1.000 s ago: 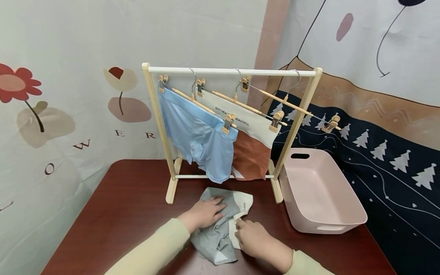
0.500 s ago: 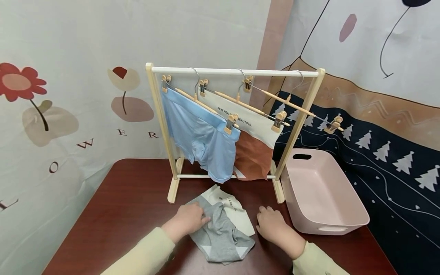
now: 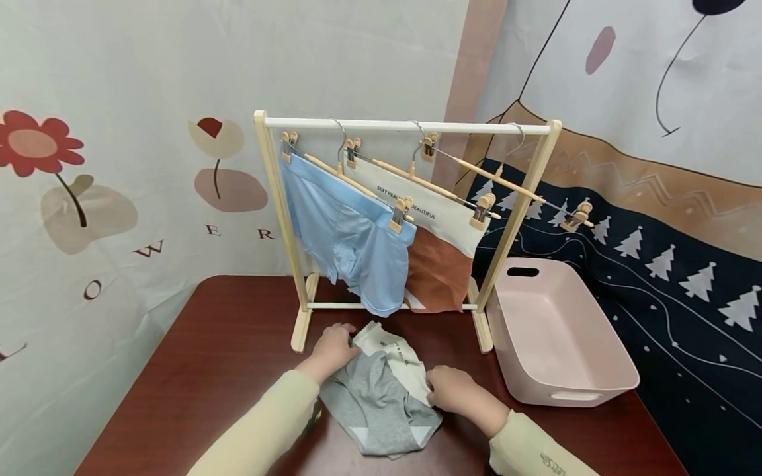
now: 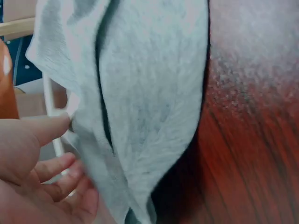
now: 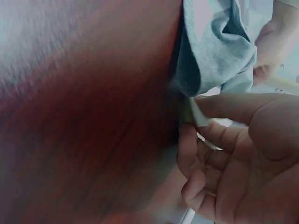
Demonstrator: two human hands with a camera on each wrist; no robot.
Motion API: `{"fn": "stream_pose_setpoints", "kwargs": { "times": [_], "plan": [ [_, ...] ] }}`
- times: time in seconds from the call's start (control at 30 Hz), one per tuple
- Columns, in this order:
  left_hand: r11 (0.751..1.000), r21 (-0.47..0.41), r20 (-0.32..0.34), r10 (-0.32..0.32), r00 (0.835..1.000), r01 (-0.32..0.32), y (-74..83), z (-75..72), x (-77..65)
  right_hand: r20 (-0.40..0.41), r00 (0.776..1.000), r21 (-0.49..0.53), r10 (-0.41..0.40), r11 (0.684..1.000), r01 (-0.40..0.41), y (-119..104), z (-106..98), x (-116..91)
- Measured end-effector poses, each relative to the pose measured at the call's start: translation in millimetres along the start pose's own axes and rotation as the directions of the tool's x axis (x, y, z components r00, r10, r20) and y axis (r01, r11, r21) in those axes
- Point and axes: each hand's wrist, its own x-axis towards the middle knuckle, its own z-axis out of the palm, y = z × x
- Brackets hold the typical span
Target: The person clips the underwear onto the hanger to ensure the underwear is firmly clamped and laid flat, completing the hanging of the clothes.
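Note:
A pair of grey underpants with a wide cream lettered waistband lies on the table, waistband toward the rack. At the waistband's left end, my left hand pinches the cloth's edge; in the left wrist view its thumb meets the grey fabric, with the fingers curled below. My right hand grips the waistband's right end. In the right wrist view, thumb and forefinger close on a pale edge of the underpants, the other fingers curled.
Behind stands a wooden rack with light blue boxers and white-and-rust underpants on clip hangers. A third clip hanger bears no garment. To the right is a pink bin. All stand on a dark red table.
The underpants have turned so the waistband faces the rack, and they lie flatter. My left hand has moved up to the waistband's left end; my right hand let go, then took the right end.

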Motion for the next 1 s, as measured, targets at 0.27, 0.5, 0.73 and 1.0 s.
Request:
{"fn": "stream_pose_setpoints", "kwargs": {
  "times": [0.27, 0.5, 0.73, 1.0],
  "plan": [
    [0.975, -0.222, 0.027, -0.025, 0.999, 0.031, -8.2, -5.4, 1.1, -0.122, 0.992, 0.154, 0.044, 0.988, -0.025, 28.0, -21.2, 11.1],
    [0.726, -0.673, 0.153, -0.051, 0.987, 0.141, -18.9, -21.2, -7.1, -0.243, 0.964, 0.209, 0.111, 0.976, -0.060, 51.4, -39.8, 12.6],
    [0.498, -0.849, 0.265, 0.115, 0.957, 0.175, -34.4, -39.7, -15.4, -0.388, 0.915, 0.436, 0.113, 0.897, 0.074, 66.1, -52.4, 9.0],
    [0.548, -0.816, 0.304, 0.134, 0.943, 0.185, -39.9, -57.2, -28.0, -0.332, 0.934, 0.864, 0.136, 0.441, 0.243, 68.6, -65.8, -7.2]
  ]
}}
